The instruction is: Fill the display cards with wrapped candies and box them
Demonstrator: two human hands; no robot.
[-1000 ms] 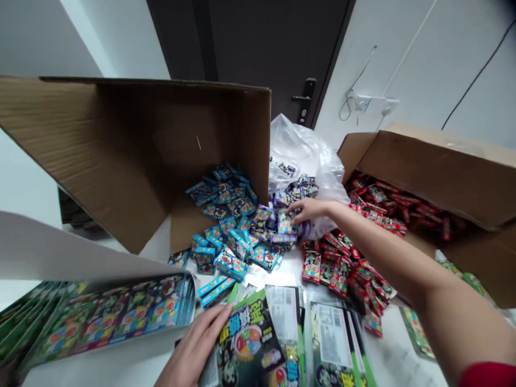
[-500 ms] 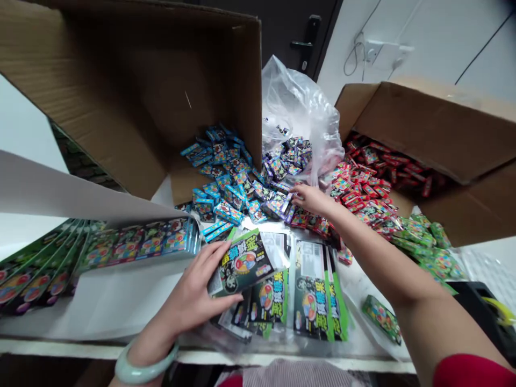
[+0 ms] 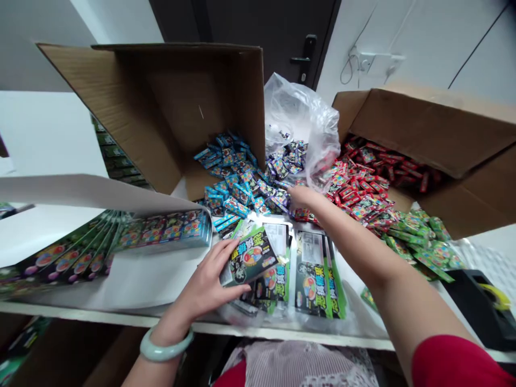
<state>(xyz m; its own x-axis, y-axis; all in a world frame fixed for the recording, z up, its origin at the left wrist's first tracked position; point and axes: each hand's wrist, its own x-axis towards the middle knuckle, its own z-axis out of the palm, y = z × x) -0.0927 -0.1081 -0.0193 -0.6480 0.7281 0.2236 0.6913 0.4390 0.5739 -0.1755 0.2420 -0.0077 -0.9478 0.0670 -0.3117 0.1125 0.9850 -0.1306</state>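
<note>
My left hand is closed on a black-and-green candy bag, thumb along its lower edge and fingers at its upper left. Beneath that bag lie more flat printed bags of the same kind, in clear plastic. My right hand reaches into the heap at the edge of the small purple candy boxes. Its fingers are bent together and their tips are hidden, so what they grip cannot be made out. Blue candy boxes lie left of it, and red candy boxes to its right.
Open cardboard boxes stand behind, one on the left and one on the right. A clear plastic bag stands between them. Green packets and a black tape dispenser lie at right. Printed display cartons stand left.
The view has shifted, so the table's front edge sits higher. My left hand still holds the candy bag. My right hand's fingers have gone further out of sight among the purple boxes.
</note>
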